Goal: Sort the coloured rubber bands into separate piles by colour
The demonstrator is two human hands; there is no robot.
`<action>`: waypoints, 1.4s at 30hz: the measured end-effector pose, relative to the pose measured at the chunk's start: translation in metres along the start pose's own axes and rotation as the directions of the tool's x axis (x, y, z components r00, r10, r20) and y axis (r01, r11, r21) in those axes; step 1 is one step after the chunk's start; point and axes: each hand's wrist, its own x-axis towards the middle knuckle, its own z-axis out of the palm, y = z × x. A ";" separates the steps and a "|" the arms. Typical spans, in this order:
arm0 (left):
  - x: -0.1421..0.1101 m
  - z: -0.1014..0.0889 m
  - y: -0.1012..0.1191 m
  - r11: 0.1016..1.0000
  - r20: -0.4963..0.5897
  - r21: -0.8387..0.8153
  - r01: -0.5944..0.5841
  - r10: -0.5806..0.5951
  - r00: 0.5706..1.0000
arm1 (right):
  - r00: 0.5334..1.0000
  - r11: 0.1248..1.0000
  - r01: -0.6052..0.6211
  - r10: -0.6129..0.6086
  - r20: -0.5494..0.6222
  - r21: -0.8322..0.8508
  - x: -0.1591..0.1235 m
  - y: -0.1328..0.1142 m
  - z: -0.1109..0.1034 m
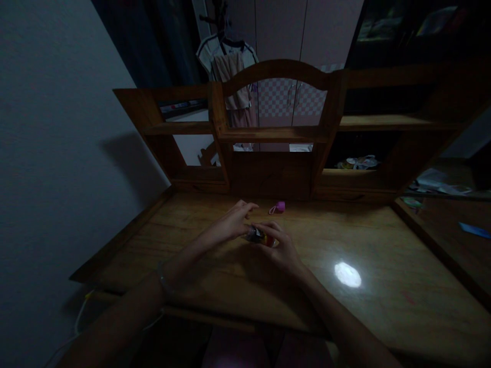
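The person works at a wooden desk, with both hands brought together above its middle. The right hand is closed around a small bottle-shaped item, thumb on the near side and fingers over the far side, leaving the dark end bare toward the left. Part of a red and yellow body shows between the fingers; the print is too small and dim to read. The left hand is right beside that dark end, its index finger stretched out and free; whether its lower fingers or thumb actually grip the item cannot be told from this angle. The item lies tilted nearly sideways, low over the desk, and it is unclear whether it touches the wood. To handle it well, the right hand would best keep its hold around the body, firm but without squeezing, so that the dark end stays exposed and does not swing. The left fingers seem best kept in line with the item's length, since a sideways push could twist it loose. A pink piece with a loop lies just beyond the hands, near enough to be knocked by a wide movement. The light is poor, apart from a bright patch of glare at the right, so slow, small movements look wise.
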 end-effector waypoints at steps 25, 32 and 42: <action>-0.022 -0.028 0.020 0.792 0.047 -0.590 0.158 -0.162 0.986 | 0.993 0.994 0.074 -0.080 -0.085 -0.075 -0.002 0.000 0.006; -0.016 -0.033 0.023 0.848 0.050 -0.506 0.155 -0.150 0.987 | 0.993 0.998 0.061 -0.064 -0.101 -0.032 -0.001 0.000 0.004; -0.018 -0.049 0.041 0.898 0.004 -0.431 0.089 -0.096 0.995 | 0.989 0.999 0.031 -0.030 -0.148 0.008 0.001 -0.004 0.003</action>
